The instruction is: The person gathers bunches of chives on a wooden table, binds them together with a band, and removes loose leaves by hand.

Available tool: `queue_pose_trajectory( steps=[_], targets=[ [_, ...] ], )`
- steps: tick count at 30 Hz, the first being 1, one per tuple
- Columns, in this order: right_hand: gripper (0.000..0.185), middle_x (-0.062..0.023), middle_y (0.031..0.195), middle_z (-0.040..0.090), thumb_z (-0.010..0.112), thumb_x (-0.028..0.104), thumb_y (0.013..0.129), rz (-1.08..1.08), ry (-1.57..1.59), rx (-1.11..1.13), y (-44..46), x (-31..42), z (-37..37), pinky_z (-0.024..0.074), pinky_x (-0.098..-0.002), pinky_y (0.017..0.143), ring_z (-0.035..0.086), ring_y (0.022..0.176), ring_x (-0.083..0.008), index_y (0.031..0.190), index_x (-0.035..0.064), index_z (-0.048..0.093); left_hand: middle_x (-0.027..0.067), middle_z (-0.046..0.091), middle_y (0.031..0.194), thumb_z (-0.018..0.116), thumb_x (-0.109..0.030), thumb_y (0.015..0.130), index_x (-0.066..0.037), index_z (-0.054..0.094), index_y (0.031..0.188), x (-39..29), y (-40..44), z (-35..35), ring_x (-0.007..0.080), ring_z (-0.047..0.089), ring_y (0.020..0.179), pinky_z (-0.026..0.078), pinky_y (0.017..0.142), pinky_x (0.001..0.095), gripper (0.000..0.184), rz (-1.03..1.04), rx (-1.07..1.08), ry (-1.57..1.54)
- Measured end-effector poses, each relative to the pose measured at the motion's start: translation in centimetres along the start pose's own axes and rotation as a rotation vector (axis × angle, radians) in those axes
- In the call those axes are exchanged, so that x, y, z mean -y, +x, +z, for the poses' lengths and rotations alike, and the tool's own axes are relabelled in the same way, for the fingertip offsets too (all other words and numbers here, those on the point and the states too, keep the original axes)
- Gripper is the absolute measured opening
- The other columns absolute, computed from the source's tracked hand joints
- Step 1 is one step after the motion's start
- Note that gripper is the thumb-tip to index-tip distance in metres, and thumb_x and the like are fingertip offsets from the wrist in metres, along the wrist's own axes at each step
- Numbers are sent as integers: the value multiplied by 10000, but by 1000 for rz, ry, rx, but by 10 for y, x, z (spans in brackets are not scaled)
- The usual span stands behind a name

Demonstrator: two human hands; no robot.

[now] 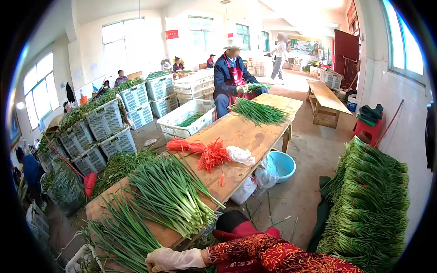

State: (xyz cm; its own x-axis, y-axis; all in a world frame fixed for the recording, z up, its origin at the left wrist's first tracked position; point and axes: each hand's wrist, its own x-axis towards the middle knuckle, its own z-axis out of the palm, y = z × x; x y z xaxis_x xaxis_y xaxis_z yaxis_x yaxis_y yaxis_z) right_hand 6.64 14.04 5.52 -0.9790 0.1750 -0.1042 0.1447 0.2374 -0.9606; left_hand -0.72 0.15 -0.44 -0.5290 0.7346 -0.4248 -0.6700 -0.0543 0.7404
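My right hand [175,260], in a pale glove, is at the bottom edge of the head view. Its fingers are curled round the lower end of a bunch of garlic chives [123,234], whose green leaves spread left over the table's near end. Just beyond lies a thick pile of garlic chives [168,195], white stem ends toward me. Farther up the wooden table [259,136] sit a bundle of red ties [207,152] and a crumpled white plastic bag [240,155]. My left hand is out of view.
A person in a maroon apron [234,77] sits at the far end, holding greens behind another chive pile [258,112]. Bundled chives [368,204] are stacked high on the right. A blue basin [282,165] stands beside the table; grey crates [104,120] line the left.
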Motion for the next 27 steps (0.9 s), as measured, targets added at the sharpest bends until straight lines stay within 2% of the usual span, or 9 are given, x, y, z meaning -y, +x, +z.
queue_pose_trajectory(
  steps=[2,5,9,12,15,21,24,26,27],
  targets=[
    [86,-104,683,639,578,8,764,-39,97,19,-4,-3,3,478,-301,550,629,616,-212,848,-6,591,74,359,1389,473,-94,927,-101,289,1412,6,3,-7,238,410,1205,366,981,341,519,3,-9,65],
    [98,-78,720,606,576,-16,738,-168,-30,-31,4,-20,8,458,-308,535,605,606,-202,836,-16,585,95,363,1372,523,41,844,-82,272,1416,12,1,-20,241,404,1200,338,990,324,637,135,129,291],
    [53,-83,809,540,585,-3,736,-369,-71,-33,0,-25,17,433,-325,524,579,608,-216,777,-19,555,115,359,1363,540,102,783,-48,254,1415,14,3,-33,247,400,1198,319,993,320,710,157,117,279],
    [86,-119,813,572,595,51,780,-759,-502,-182,-1,-29,15,447,-350,544,604,652,-258,780,-13,538,116,362,1359,536,78,795,-37,253,1412,11,0,-36,250,404,1195,328,982,323,689,154,115,301],
    [161,-85,800,617,618,269,761,-763,-765,-208,18,-45,22,470,-411,564,598,669,-292,811,116,624,113,369,1353,536,43,808,-38,253,1412,6,-8,-34,249,411,1189,341,966,326,672,168,156,319],
    [107,-64,761,612,618,221,742,-795,-760,-240,12,-49,26,463,-399,535,589,630,-279,786,123,621,115,373,1350,536,-18,823,-46,245,1420,5,2,-38,254,424,1177,368,938,338,664,142,169,293],
    [105,-61,734,605,617,216,740,-815,-640,-225,13,-55,29,462,-397,527,580,603,-282,800,131,627,122,367,1355,545,-50,817,-58,240,1426,6,5,-44,263,438,1165,391,914,354,681,135,177,325],
    [103,-72,726,601,611,204,749,-748,-701,-90,8,-52,27,463,-398,535,577,605,-288,816,128,627,129,361,1363,560,-54,803,-65,238,1429,10,11,-60,272,448,1156,405,902,365,704,130,209,342],
    [102,-78,722,599,608,198,754,-713,-731,-21,2,-48,28,464,-399,539,575,606,-291,824,126,627,130,366,1357,557,-71,808,-68,244,1428,9,6,-55,274,457,1137,407,896,364,694,181,122,474]
  ],
)
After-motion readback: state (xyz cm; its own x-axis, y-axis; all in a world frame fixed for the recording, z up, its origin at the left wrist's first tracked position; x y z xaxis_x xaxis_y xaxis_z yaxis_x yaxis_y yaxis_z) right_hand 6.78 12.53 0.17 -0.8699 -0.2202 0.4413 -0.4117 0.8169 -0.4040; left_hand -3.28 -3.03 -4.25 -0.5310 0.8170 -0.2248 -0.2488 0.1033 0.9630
